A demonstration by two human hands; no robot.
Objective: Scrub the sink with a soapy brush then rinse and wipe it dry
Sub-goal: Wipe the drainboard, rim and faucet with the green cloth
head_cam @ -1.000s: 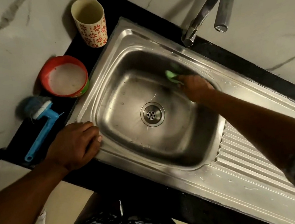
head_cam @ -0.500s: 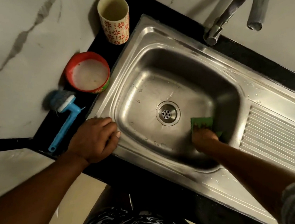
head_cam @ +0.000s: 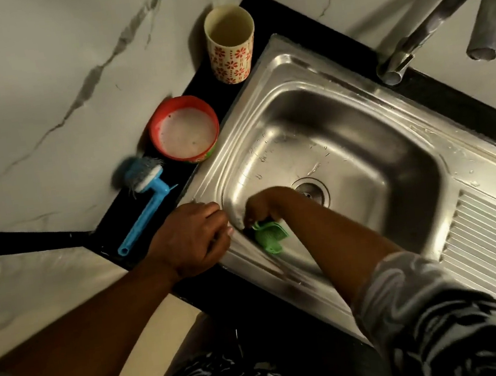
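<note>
Head cam: the person's right hand has its fingers bunched around a green cloth, pressed into the near-left corner of the sink, right by the drain. The left hand rests on the rim, fingers loosely bent, holding nothing. The blue brush lies on the black counter beside a red bowl of soapy water.
</note>
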